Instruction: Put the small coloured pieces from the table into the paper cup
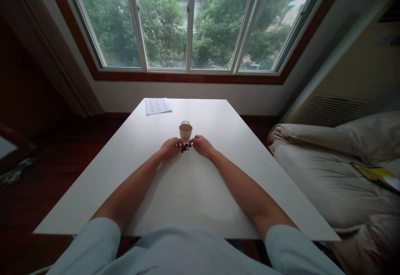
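A tan paper cup [186,132] stands upright on the white table [187,191], its open mouth facing up. Just in front of its base lies a small loose pile of dark brown, bean-like pieces [185,148]. My left hand [171,147] rests on the table at the pile's left side, fingers curled in toward the pieces. From the right, my right hand [202,145] reaches to the same pile with thumb and fingers drawn together near the cup's base. Whatever sits between either hand's fingertips is too small to make out.
Printed paper sheets [158,106] lie at the table's far left corner. Behind the cup is a small dark-outlined round thing [185,122], partly hidden. A beige sofa [312,171] stands to the right, and a window [187,25] is beyond the table.
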A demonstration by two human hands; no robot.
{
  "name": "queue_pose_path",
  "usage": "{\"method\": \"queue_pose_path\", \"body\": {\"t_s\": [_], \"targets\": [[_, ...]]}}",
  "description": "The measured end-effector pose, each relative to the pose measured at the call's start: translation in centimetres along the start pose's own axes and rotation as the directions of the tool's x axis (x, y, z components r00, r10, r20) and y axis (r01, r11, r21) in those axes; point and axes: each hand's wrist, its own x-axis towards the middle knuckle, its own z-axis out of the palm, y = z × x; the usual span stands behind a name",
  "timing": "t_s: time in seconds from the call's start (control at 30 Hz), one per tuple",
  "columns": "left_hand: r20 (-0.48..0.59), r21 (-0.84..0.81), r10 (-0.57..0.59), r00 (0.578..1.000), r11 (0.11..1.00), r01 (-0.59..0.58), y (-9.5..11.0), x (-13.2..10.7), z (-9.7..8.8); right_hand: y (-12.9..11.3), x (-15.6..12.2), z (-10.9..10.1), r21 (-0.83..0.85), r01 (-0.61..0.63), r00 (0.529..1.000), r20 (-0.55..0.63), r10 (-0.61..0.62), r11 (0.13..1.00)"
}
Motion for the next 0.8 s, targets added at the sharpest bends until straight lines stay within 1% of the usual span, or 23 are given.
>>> {"method": "queue_pose_path", "body": {"t_s": [0.3,0.53,0.8], "targets": [[-0.004,-0.005,-0.01,1.0,1.0,0.01,-0.08,-0.05,-0.02,0.13,-0.02,0.13,0.012,-0.029,1.0,-0.001,0.029,1.0],[-0.007,-0.023,-0.022,1.0,0.999,0.022,0.0,-0.1,-0.07,-0.26,-0.13,0.14,-0.001,-0.05,0.998,-0.036,0.05,0.999],[0.017,-0.044,0.025,1.0,0.999,-0.024,-0.12,-0.14,-0.06,-0.17,-0.15,0.07,0.024,-0.043,0.999,0.0,0.043,0.999]]}}
